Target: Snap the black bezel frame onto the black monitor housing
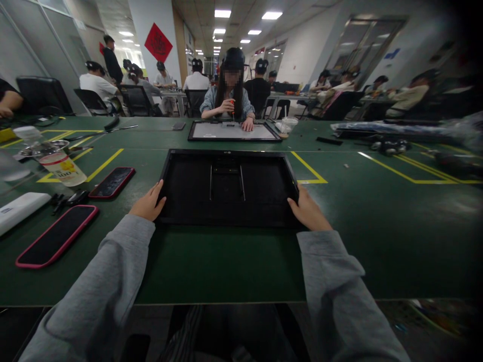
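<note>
A black monitor casing (188, 188), a shallow rectangular frame with a raised rim, lies in front of me on the green table (226, 261). Near the middle of its inside is a bracket-like part with two pale upright strips. My left hand (149, 202) grips the left edge of the casing, thumb on the inner side. At the opposite edge my right hand (310, 207) holds it the same way, thumb over the rim. The fingers beneath and behind the edges are partly hidden.
Left of me lie two red-cased phones (58, 236), a white power bank (22, 210) and a drink bottle (62, 163). Across the table a person (228, 90) holds an orange screwdriver (233, 106) over a flat panel (215, 130). Plastic-wrapped items (392, 129) lie far right.
</note>
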The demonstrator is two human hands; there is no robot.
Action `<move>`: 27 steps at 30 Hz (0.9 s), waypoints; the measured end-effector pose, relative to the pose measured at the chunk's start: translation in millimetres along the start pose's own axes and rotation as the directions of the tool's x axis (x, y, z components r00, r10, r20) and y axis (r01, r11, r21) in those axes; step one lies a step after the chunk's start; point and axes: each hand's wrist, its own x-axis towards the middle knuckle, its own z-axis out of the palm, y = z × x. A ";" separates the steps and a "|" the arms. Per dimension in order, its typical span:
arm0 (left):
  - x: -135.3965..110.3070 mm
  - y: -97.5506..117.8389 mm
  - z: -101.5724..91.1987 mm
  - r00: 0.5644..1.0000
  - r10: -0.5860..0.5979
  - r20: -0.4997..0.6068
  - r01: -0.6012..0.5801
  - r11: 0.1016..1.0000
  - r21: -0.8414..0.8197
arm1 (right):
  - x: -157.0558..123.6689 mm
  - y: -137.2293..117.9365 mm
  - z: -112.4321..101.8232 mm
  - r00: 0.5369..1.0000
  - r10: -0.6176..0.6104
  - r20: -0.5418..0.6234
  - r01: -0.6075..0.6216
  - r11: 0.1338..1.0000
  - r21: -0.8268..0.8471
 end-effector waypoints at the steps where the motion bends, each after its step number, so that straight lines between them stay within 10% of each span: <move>1: 0.0 0.0 -0.2 1.000 0.000 -0.003 0.000 1.000 -0.001 | -0.1 -0.1 -0.2 1.000 0.004 0.003 -0.004 1.000 -0.004; 27: -1.6 4.8 -5.8 0.998 -0.046 0.036 0.044 0.998 0.045 | 1.1 6.5 4.9 1.000 -0.023 -0.021 0.023 1.000 -0.006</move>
